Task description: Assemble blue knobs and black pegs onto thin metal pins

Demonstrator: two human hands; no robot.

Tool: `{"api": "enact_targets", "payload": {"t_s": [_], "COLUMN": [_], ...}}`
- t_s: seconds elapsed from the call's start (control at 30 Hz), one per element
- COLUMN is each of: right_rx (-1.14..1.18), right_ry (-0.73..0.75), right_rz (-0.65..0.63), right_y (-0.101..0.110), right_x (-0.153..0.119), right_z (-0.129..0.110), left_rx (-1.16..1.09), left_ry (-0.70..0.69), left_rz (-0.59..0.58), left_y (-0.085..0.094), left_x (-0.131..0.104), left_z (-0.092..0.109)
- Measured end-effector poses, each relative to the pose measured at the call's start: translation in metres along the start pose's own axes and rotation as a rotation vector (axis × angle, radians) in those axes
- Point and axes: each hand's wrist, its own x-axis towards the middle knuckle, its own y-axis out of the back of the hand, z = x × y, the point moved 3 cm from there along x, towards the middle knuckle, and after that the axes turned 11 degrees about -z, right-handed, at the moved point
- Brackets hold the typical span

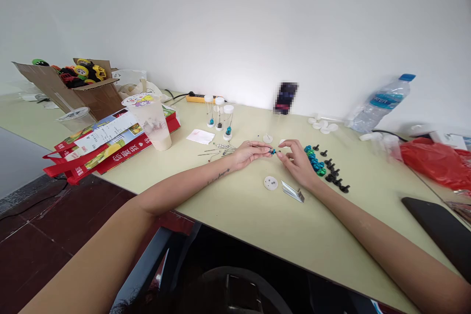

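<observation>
My left hand (250, 155) is closed in a pinch on a small shiny blue piece (273, 151) with dark ends, just above the table. Close by on the right is my right hand (297, 163), its thumb beside the piece and its index finger bent and apart from the thumb. Whether the thumb touches the piece is too small to tell. Below the hands lie a round white lid (271, 183) with tiny parts on it and a row of thin metal rods (293, 192). Blue and green metallic parts (315, 161) sit right of my right hand, partly hidden by it.
Black knobbed parts (333, 171) lie at the right. Behind my left hand are loose metal rods (221, 149), a paper slip (200, 136) and three clear tubes (219, 115). A drink cup (156, 125), red bag (121, 149), water bottle (384, 103) and dark phone (437, 225) surround the work area.
</observation>
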Motion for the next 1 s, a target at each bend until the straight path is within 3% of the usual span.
{"api": "enact_targets", "payload": {"t_s": [0.13,0.3,1.0], "right_rx": [-0.022,0.075,-0.074], "right_ry": [0.011,0.009,0.024], "right_rz": [-0.037,0.008,0.024], "right_y": [-0.0005,-0.0007,0.0030], "right_x": [0.0013,-0.0008,-0.0015], "right_z": [0.0016,-0.0003,-0.0032], "left_rx": [-0.003,-0.012,-0.015], "left_ry": [-0.002,-0.002,0.005], "left_rz": [-0.001,0.006,0.030], "left_y": [0.0003,0.0007,-0.0023], "left_x": [0.0002,0.0001,-0.0001], "left_z": [-0.0003,-0.0007,0.0015]}}
